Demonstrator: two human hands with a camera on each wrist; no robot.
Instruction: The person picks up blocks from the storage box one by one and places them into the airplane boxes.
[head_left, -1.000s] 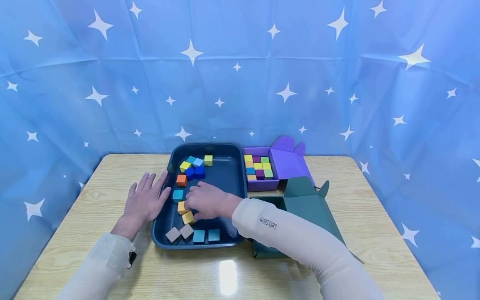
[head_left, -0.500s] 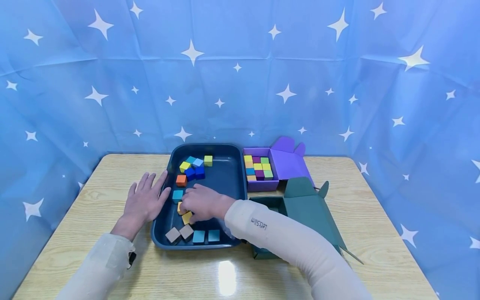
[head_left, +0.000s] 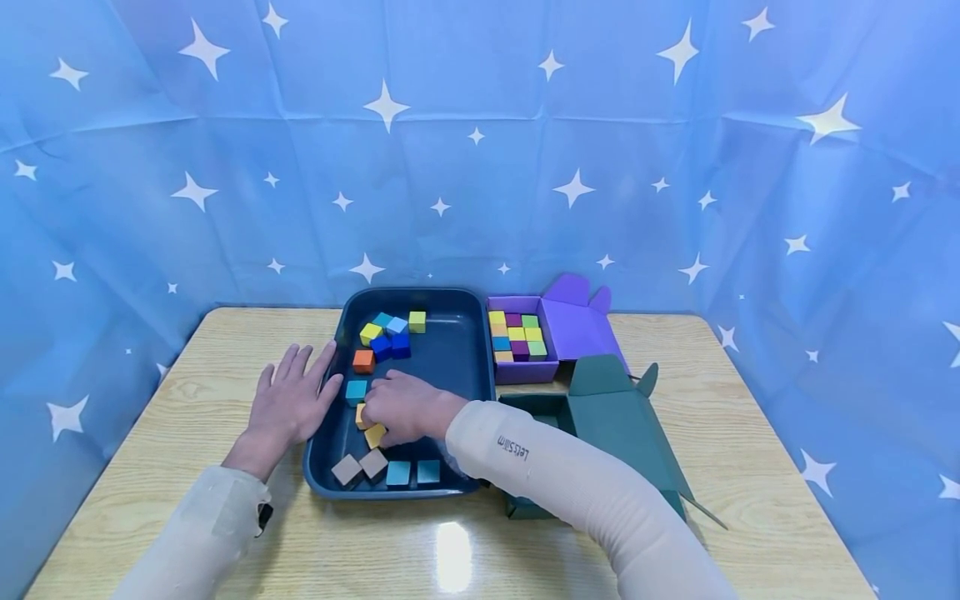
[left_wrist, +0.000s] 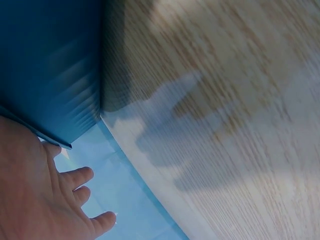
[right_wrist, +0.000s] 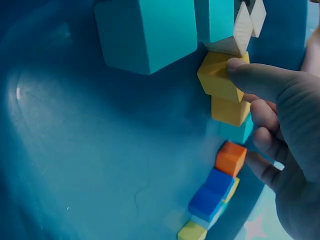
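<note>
My left hand (head_left: 288,400) lies spread along the left rim of the dark blue tray (head_left: 457,387), its fingers straight at the edge. In the left wrist view those fingers (left_wrist: 77,176) show beside the tray's outer wall. Inside the tray, my right hand (head_left: 405,406) pinches a yellow-orange cube (right_wrist: 220,75); the thumb is on its near face and the forefinger is mostly hidden behind it. A second yellow-orange cube (right_wrist: 228,110) sits right against it. Teal cubes (head_left: 356,392) and two beige cubes (head_left: 347,471) stand close by.
Farther back in the tray are an orange cube (head_left: 363,361), blue cubes (head_left: 401,346) and several others. On the right stand an open purple box (head_left: 517,372) filled with coloured cubes and an open green box (head_left: 618,417), partly hidden under the right sleeve.
My right hand has shifted slightly left and closer over the yellow-orange cubes, the sleeve moving with it. My left hand and the other cubes stay where they were.
</note>
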